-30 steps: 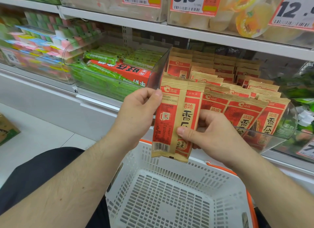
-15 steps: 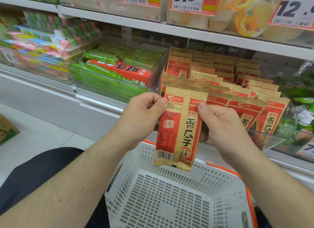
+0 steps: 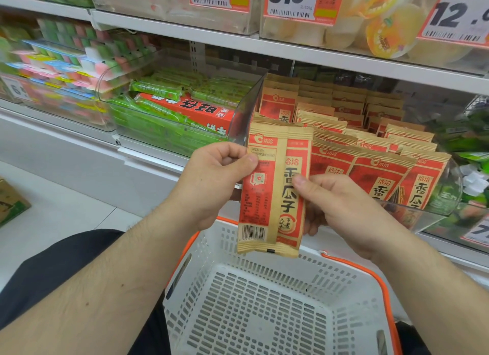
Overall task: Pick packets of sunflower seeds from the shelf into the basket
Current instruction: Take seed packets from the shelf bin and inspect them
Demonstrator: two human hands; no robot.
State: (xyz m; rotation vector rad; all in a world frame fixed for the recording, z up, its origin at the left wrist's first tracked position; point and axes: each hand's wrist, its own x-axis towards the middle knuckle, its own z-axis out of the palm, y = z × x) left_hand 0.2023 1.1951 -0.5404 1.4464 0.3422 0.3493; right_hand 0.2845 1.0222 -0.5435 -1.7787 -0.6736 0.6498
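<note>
- The left hand (image 3: 215, 181) pinches the upper left edge of a packet of sunflower seeds (image 3: 264, 193), thumb on its printed back, fingers curled behind.
- The right hand (image 3: 341, 209) grips a second packet (image 3: 292, 196) by its right edge, thumb pressed on the front, fingers hidden behind it.
- The two packets hang upright and overlap, the left one in front, just above the far rim of the basket (image 3: 267, 309).
- The basket is white with orange trim, and its bottom is bare.
- Behind the hands, the clear bin (image 3: 434, 209) at the front edge of the shelf (image 3: 370, 61) holds rows of matching packets (image 3: 381, 169).
- To its left a second bin holds green bars (image 3: 161, 116).
</note>
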